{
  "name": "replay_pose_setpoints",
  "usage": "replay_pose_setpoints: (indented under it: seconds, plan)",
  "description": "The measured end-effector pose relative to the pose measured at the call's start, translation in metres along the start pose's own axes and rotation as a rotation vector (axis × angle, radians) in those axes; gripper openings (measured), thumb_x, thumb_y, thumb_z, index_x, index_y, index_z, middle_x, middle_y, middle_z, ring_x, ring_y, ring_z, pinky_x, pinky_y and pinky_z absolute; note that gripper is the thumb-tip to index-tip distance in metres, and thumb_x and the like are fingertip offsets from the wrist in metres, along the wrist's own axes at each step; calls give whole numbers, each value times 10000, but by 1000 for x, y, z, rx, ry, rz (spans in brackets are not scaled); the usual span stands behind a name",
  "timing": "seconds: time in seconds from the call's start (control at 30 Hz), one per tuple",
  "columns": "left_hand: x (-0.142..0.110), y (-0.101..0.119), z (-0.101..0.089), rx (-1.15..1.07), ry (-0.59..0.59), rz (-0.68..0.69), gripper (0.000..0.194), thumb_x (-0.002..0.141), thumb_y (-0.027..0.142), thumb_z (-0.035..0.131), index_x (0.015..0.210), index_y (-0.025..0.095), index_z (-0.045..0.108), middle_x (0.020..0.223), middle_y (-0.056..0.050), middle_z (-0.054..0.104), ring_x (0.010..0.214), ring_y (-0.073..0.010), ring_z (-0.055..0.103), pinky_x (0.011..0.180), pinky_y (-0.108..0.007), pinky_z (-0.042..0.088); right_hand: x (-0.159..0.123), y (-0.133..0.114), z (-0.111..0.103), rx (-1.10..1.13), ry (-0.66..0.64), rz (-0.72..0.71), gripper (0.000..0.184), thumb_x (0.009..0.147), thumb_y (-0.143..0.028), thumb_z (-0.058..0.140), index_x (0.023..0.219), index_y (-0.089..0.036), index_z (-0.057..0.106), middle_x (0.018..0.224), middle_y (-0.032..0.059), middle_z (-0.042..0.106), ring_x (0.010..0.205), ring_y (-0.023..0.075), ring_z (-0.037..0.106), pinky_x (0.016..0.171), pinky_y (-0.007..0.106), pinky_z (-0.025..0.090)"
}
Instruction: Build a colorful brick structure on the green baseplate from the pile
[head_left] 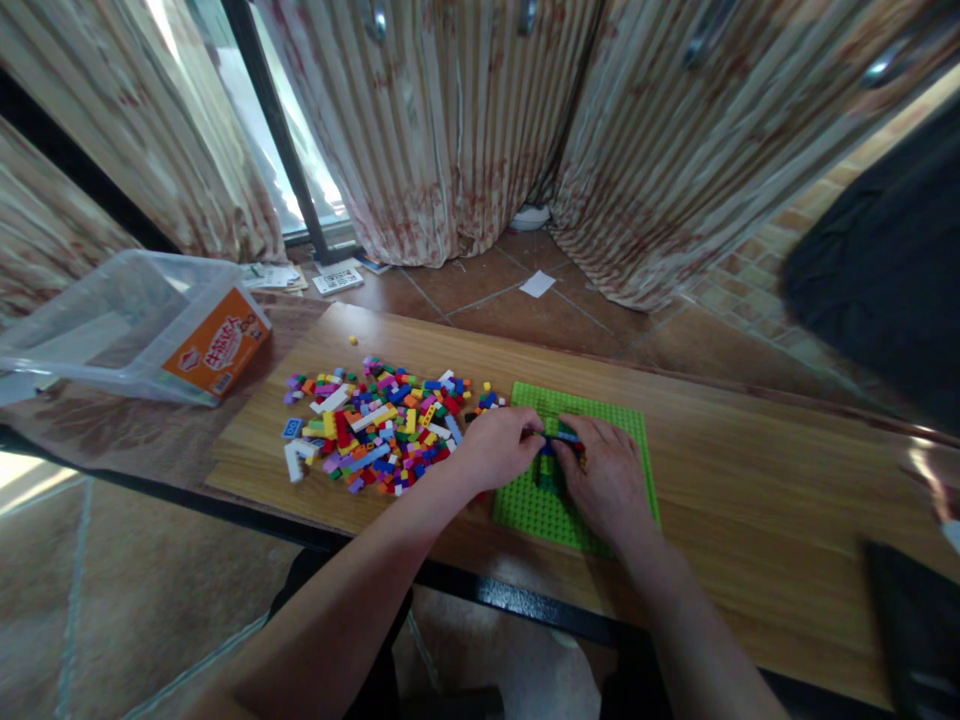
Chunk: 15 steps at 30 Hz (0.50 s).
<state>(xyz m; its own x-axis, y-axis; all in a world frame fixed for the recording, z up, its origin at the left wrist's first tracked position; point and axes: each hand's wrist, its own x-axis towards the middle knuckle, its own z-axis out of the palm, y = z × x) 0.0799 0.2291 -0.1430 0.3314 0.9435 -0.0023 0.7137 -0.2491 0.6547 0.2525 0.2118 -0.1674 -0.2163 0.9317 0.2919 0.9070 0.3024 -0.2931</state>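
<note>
A bright green studded baseplate (514, 510) lies on the table under both hands. On its middle stands a small build of toy building bricks (549, 470), with green and dark blue parts showing. My left hand (501, 447) is closed over the plate's left side, its fingertips pinched together at the blue bricks. What the pinch holds is too small to make out. From the other side, my right hand (607, 482) curls its thumb and fingers around the build's blue bricks, covering part of them. To the left spreads a loose pile of multicoloured toy bricks (390, 425).
A clear plastic bin (135, 345) with an orange label stands at the far left. One yellow brick (353, 341) lies apart near the table's back edge. A dark flat object (915, 630) is at the right front. Curtains (465, 130) hang behind the wooden table (750, 500).
</note>
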Motion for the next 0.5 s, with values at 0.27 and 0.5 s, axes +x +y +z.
replay_pose_setpoints:
  seconds: [0.27, 0.5]
  plan:
    - [0, 0, -1, 14, -18, -2, 145, 885, 249, 576, 904, 174, 698, 834, -33, 717, 752, -177, 639, 687, -264, 476, 1, 1, 1, 1, 7, -6, 323, 925, -325, 534, 1191, -177, 642, 1187, 124, 679, 1064, 308, 572, 917, 469, 420]
    - [0, -1, 1, 4, -14, -14, 144, 882, 246, 571, 901, 174, 695, 796, -27, 707, 724, -173, 632, 673, -262, 473, 0, 1, 2, 19, 13, -11, 321, 912, -317, 551, 1185, -178, 647, 1175, 133, 685, 1065, 323, 586, 919, 508, 440]
